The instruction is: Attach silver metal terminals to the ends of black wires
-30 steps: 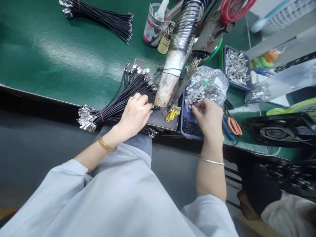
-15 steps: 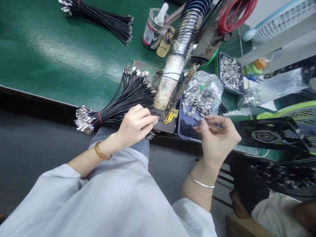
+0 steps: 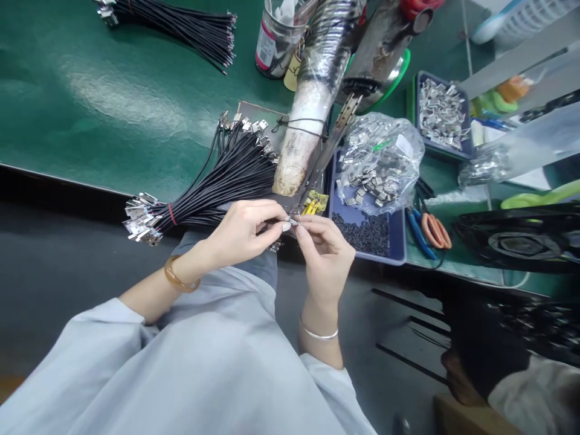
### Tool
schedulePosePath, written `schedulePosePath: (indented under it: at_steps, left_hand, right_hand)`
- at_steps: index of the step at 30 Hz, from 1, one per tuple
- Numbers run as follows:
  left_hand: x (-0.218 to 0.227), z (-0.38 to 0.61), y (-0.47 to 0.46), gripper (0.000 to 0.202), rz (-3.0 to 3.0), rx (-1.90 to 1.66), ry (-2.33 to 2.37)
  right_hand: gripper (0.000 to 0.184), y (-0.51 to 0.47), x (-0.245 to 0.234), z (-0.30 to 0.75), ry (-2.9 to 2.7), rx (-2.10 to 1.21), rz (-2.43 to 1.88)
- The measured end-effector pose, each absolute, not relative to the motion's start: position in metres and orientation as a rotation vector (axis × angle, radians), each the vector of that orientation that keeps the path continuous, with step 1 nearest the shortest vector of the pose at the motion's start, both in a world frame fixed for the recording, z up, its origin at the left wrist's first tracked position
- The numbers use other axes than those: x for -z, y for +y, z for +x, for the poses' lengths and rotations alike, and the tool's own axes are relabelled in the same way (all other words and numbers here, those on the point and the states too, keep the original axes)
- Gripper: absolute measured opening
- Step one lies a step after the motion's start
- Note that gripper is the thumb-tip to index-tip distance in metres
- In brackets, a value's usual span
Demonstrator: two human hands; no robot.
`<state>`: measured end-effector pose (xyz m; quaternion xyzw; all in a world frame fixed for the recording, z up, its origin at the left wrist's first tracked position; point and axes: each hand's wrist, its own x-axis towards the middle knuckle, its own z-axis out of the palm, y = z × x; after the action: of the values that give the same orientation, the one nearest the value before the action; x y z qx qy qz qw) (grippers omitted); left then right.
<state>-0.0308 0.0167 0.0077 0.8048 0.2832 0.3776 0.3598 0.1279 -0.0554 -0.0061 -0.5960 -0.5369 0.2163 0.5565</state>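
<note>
My left hand (image 3: 242, 231) pinches the end of a black wire from the bundle of black wires (image 3: 217, 184) that lies over the bench edge, tied with a red band. My right hand (image 3: 324, 251) meets it fingertip to fingertip, pinching a small metal clip (image 3: 293, 222) against the wire end. Both hands hover just in front of the bench edge, below a wrapped tube (image 3: 308, 109) and a small yellow part (image 3: 315, 204). A clear bag of metal clips (image 3: 376, 163) sits in a blue tray (image 3: 399, 241) with tiny black pieces, right of my hands.
A second wire bundle (image 3: 181, 24) lies at the far left of the green bench (image 3: 113, 103). A jar (image 3: 274, 42) stands behind the tube. Another tray of clips (image 3: 441, 115), orange-handled scissors (image 3: 430, 229) and a black fan (image 3: 521, 241) are to the right.
My right hand left the bag of clips and came left to meet my left hand. My left hand drew a wire end out of the bundle toward me.
</note>
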Motion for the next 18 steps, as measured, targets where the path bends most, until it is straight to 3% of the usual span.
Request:
schedulePosePath:
  at_steps: [9, 18]
  left_hand:
    - [-0.007, -0.026, 0.010, 0.012, 2.024, -0.972, 0.763]
    - [-0.011, -0.026, 0.009, 0.014, 1.588, -0.890, 0.740]
  right_hand:
    - [0.007, -0.057, 0.009, 0.126, -1.237, -0.513, -1.397]
    - [0.014, -0.064, 0.017, 0.116, -1.455, 0.064, -1.368]
